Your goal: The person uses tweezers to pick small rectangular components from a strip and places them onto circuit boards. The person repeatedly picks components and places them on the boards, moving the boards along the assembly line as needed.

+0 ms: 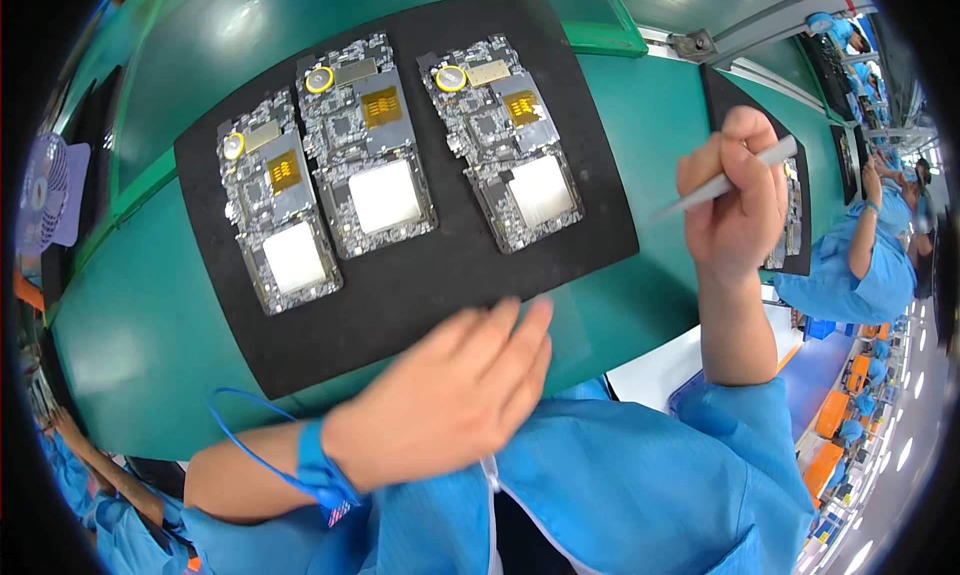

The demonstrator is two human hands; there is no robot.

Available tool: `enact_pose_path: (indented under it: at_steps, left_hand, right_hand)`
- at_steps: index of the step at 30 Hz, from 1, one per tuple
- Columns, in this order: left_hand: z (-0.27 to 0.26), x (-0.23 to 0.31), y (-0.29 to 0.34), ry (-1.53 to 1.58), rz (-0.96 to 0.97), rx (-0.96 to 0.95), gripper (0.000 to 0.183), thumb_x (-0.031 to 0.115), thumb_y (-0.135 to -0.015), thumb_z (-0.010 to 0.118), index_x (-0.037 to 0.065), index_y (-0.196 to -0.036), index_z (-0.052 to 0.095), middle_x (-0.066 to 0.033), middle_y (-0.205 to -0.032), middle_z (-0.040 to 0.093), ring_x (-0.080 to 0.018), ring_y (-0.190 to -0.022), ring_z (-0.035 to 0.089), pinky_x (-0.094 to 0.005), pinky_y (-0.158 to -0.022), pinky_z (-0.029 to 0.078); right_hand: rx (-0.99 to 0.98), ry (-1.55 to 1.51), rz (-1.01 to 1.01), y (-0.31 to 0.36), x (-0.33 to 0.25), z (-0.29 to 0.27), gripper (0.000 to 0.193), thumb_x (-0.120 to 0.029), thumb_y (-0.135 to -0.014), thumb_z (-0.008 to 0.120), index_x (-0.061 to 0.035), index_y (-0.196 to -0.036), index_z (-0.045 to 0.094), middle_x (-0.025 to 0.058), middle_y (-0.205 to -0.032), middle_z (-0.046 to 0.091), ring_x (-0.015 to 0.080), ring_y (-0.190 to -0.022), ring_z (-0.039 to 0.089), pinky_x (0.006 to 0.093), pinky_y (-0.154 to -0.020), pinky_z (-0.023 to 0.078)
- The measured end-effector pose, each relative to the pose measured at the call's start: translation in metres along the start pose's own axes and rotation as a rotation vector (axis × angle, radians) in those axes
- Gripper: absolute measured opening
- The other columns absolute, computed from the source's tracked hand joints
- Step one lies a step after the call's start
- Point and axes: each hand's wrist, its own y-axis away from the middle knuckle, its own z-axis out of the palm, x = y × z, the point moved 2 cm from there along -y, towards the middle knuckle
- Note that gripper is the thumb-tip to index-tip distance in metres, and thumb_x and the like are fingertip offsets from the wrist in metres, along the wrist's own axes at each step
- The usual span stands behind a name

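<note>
Three circuit boards lie on a black mat: a left board, a middle board and a right board set apart from them. Each carries a yellow-ringed coin cell, an amber film patch and a white pad. My right hand, raised right of the mat, is closed round slim grey tweezers, whose tip points left and down. My left hand, slightly blurred, hovers at the mat's near edge, fingers stretched out and thumb hidden. A faint clear patch shows beside its fingertips; I cannot tell what it is.
Green table mat surrounds the black one. A blue wrist strap with a cord circles my left wrist. At the left stands a purple fan. Another black mat with boards lies behind my right hand. Co-workers in blue sit on both sides.
</note>
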Motion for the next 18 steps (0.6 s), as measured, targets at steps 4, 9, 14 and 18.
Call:
enact_pose_path:
  at_steps: [4,9,14,18]
  left_hand:
    - [0.020,0.031,0.017,-0.189,-0.032,-0.096,0.049,0.021,-0.080,0.059,-0.011,-0.117,0.055,-0.0291,-0.124,0.053,-0.0405,-0.118,0.052,-0.0474,-0.101,0.042]
    - [0.029,0.032,0.019,-0.136,-0.091,0.008,0.046,0.012,-0.077,0.056,-0.015,-0.114,0.054,-0.0304,-0.121,0.055,-0.0394,-0.116,0.054,-0.0415,-0.099,0.045]
    - [0.036,0.020,0.006,-0.035,-0.145,-0.094,0.025,0.007,-0.071,0.058,-0.011,-0.088,0.062,-0.0249,-0.097,0.063,-0.0339,-0.100,0.062,-0.0380,-0.081,0.053]
    - [0.017,0.020,-0.003,-0.111,-0.209,0.060,0.011,0.009,-0.067,0.062,0.000,-0.072,0.066,-0.0181,-0.074,0.066,-0.0357,-0.073,0.066,-0.0411,-0.063,0.055]
  right_hand:
    - [-0.020,0.052,0.029,0.034,-0.018,0.001,0.012,-0.006,-0.090,0.046,0.0015,-0.100,0.047,0.0062,-0.056,0.050,0.0103,-0.043,0.043,0.0226,-0.040,0.031]
    - [-0.061,0.133,-0.047,0.058,-0.026,0.009,0.012,-0.006,-0.089,0.047,0.0011,-0.099,0.044,0.0030,-0.060,0.047,0.0068,-0.044,0.038,0.0205,-0.041,0.030]
    - [-0.090,0.035,-0.079,0.039,-0.023,0.018,0.012,-0.009,-0.091,0.049,-0.0009,-0.099,0.046,0.0005,-0.058,0.044,0.0053,-0.042,0.034,0.0203,-0.038,0.026]
    - [-0.188,-0.009,-0.133,0.002,-0.042,0.044,0.014,-0.011,-0.093,0.051,-0.0007,-0.102,0.047,0.0001,-0.059,0.043,0.0049,-0.042,0.032,0.0201,-0.038,0.024]
